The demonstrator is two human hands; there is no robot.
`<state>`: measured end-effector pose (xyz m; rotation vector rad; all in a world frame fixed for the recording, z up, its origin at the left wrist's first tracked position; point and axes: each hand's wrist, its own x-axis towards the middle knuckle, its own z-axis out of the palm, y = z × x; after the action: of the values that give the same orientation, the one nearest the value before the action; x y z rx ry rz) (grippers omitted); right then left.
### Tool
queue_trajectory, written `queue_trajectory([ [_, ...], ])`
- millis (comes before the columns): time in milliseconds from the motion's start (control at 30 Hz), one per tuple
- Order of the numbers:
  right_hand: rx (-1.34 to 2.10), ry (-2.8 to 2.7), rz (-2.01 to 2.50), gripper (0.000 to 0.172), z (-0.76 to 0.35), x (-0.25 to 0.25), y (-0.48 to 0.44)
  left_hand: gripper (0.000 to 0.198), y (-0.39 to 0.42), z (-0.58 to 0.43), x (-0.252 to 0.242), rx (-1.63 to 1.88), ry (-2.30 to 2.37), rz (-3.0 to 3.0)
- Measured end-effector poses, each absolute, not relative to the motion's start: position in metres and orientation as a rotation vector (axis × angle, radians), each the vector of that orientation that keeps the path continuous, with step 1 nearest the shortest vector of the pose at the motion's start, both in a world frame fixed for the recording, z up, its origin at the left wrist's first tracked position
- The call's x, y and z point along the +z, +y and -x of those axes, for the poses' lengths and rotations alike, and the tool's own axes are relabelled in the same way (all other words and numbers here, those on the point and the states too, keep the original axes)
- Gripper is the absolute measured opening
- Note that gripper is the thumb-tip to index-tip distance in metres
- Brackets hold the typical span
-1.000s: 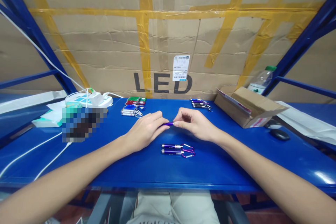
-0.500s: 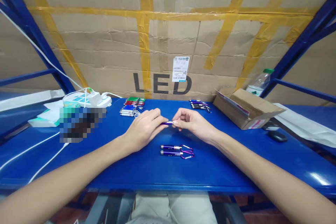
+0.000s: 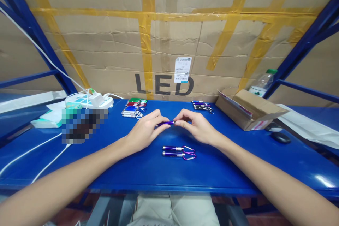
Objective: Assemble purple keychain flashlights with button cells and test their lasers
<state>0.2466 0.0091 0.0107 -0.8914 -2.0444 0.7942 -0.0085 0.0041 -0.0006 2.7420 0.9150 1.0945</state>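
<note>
My left hand holds a slim purple penlight level between thumb and fingers, above the blue table. At its right end, the thumb and index finger of my right hand pinch the silver tip. The part of the barrel under my left fingers is hidden. Nearer to me, two matching purple penlights lie side by side, with purple carabiner clips at their right ends.
Green, red, blue and silver penlights lie in a stack behind my left hand. Blue and black ones lie at back right. An open cardboard box, a black mouse and a bottle stand right; a power strip sits left.
The penlight has shifted or turned slightly in my fingers, so more purple barrel shows between my hands. Both hands stay in nearly the same place; the two penlights on the table have not moved.
</note>
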Motion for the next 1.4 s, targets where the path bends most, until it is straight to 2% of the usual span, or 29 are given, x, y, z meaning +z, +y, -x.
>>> queue_trajectory([
  [367, 0.585, -2.159, 0.879, 0.016, -0.244, 0.008, 0.004, 0.027, 0.003, 0.010, 0.000, 1.094, 0.893, -2.826],
  [533, 0.784, -2.089, 0.924, 0.019, -0.241, 0.007, 0.003, 0.025, 0.003, 0.010, 0.000, 1.093, 0.894, -2.891],
  [800, 1.229, -1.932, 0.926, 0.043, -0.241, 0.005, 0.009, 0.030, 0.003, 0.010, 0.002, 1.106, 0.867, -3.165],
  [933, 1.356, -1.875, 0.887, 0.051, -0.241, 0.004, 0.011, 0.029, 0.002, 0.010, 0.002, 1.117, 0.870, -3.060],
  [1133, 1.227, -1.796, 0.894, 0.044, -0.237, 0.001, 0.011, 0.024, 0.004, 0.007, -0.003, 1.125, 0.892, -2.758],
  [1400, 1.092, -1.893, 0.859, 0.032, -0.241, 0.010, 0.009, 0.024, 0.002, 0.005, 0.003, 1.132, 0.930, -2.677],
])
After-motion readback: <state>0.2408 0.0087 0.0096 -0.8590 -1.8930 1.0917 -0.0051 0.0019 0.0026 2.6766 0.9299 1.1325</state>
